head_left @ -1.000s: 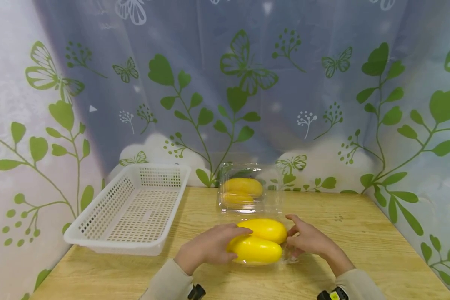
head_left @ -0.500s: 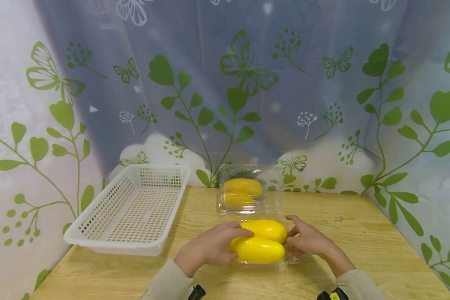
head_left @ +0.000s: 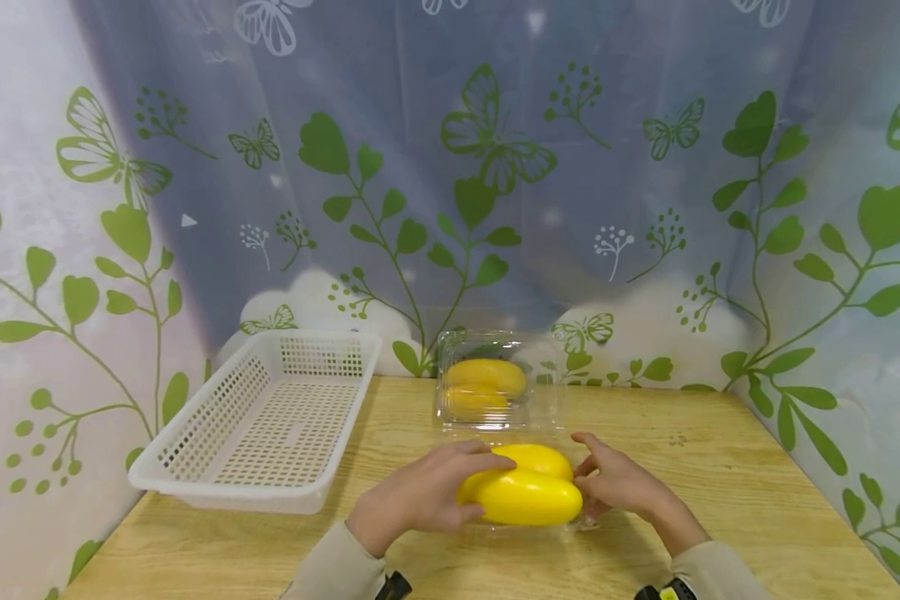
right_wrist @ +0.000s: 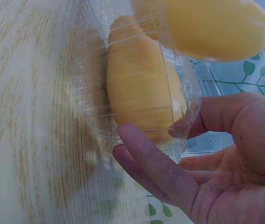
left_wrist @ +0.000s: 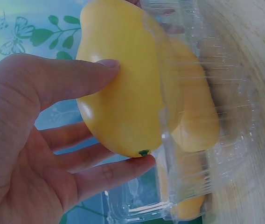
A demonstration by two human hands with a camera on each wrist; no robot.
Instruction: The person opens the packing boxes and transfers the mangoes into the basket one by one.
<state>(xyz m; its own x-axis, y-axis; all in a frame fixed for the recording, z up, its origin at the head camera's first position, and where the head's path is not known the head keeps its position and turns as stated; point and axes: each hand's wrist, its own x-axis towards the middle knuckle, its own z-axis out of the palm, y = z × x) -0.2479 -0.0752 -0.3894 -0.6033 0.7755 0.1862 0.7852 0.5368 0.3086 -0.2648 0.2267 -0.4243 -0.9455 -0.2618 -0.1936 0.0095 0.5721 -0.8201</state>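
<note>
My left hand (head_left: 420, 490) grips a yellow mango (head_left: 532, 498), thumb on its near side and fingers beneath, as the left wrist view shows. That mango is above the rim of a clear plastic clamshell box (right_wrist: 93, 102), tilted. A second mango (right_wrist: 139, 79) lies inside the box. At the box's right end my right hand (head_left: 618, 477) pinches the plastic wall between thumb and fingers. The raised lid (head_left: 543, 408) stands behind; more yellow mango shapes (head_left: 487, 377) show through it, and I cannot tell whether they are reflections.
A white perforated plastic basket (head_left: 330, 467) stands to the left on the wooden table (head_left: 720, 483). Behind the table hangs a curtain (head_left: 607, 200) printed with green leaves and butterflies.
The mango in my left hand has risen a little and shifted right, covering more of the second mango. My right hand has stayed at the box's end.
</note>
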